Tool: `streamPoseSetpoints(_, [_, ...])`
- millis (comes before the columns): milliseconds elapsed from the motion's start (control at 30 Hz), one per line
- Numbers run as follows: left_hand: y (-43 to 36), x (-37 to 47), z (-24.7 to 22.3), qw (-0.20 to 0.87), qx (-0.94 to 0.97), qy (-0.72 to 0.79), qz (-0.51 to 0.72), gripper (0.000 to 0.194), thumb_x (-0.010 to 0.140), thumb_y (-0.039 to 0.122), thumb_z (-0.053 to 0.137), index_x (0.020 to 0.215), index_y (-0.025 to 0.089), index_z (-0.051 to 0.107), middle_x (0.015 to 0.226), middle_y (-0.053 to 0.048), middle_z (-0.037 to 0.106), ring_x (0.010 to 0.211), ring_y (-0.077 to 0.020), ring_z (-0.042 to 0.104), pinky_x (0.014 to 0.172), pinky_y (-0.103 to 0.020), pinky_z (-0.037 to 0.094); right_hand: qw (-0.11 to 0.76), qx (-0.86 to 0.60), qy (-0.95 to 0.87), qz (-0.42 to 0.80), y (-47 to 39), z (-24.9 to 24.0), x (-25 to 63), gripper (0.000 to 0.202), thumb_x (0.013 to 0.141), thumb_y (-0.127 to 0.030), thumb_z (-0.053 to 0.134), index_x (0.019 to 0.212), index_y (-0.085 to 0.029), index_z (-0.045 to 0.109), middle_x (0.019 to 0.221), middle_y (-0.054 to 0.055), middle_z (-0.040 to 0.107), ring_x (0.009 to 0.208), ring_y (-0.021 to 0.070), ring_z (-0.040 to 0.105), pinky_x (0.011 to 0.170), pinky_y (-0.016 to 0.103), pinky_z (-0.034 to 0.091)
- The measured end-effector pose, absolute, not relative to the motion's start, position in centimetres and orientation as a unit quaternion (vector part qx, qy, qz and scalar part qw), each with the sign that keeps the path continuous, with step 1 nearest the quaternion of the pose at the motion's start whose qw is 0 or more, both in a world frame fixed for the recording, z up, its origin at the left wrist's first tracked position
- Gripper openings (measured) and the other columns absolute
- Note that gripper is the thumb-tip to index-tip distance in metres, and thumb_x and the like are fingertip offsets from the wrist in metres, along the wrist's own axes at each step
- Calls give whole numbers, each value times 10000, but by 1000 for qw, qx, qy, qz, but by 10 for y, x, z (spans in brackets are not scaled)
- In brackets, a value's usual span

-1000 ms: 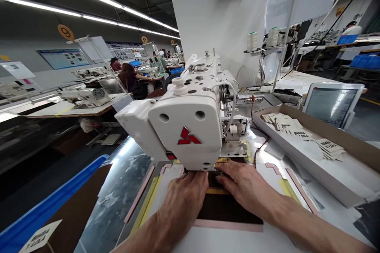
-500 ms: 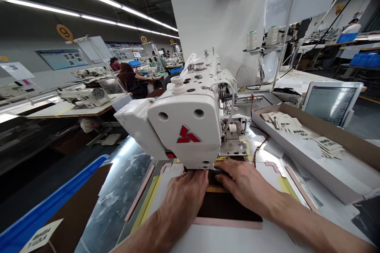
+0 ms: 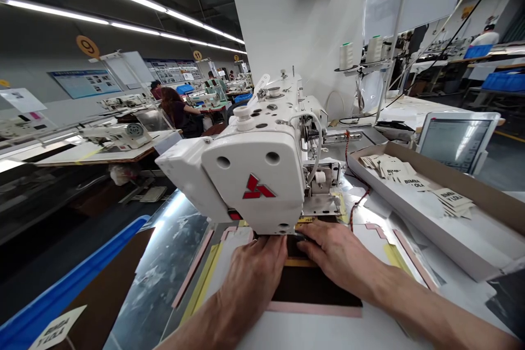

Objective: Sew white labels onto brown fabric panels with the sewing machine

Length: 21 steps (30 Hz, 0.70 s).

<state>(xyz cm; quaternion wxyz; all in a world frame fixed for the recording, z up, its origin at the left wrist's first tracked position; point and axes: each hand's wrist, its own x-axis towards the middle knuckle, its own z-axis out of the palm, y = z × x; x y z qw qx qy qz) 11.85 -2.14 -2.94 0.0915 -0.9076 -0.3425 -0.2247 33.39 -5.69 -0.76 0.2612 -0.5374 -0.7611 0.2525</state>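
Note:
A white sewing machine (image 3: 254, 175) with a red emblem stands in the middle. Beneath its head lies a dark brown piece (image 3: 315, 287) with an orange-yellow stripe, set among pink and yellow strips on a white board (image 3: 311, 331). My left hand (image 3: 256, 265) rests on the left of the piece at the machine's base; its fingertips are hidden under the head. On the right side, my right hand (image 3: 338, 251) lies over the piece, thumb and fingers apart and pointing to the machine's needle area, which the head hides.
At the right, a cardboard box (image 3: 435, 229) holds labels, with a screen (image 3: 457, 139) behind it. Thread cones (image 3: 346, 57) stand at the back. A blue bin (image 3: 69, 284) with brown material and a tag is at lower left. People sit at machines farther back.

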Motion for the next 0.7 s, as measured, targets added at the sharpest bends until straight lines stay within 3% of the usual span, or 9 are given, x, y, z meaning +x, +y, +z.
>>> streamPoseSetpoints(533, [-22, 119, -28, 90, -905, -348, -228, 276, 1078, 183, 377, 945, 188, 619, 729, -19, 690, 599, -213, 706, 561, -314, 531, 252, -536, -764, 254, -55, -9, 334, 276, 999, -221, 508, 1160, -230, 732, 1162, 70, 758, 1113, 230, 695, 1001, 324, 489])
streamPoseSetpoints(700, [-23, 118, -27, 90, -905, -348, -228, 266, 1071, 169, 378, 971, 188, 624, 734, -24, 693, 597, -200, 699, 550, -288, 513, 207, -570, -755, 248, -60, -2, 335, 268, 979, -215, 524, 1157, -225, 724, 1130, 70, 764, 1082, 233, 707, 965, 318, 490])
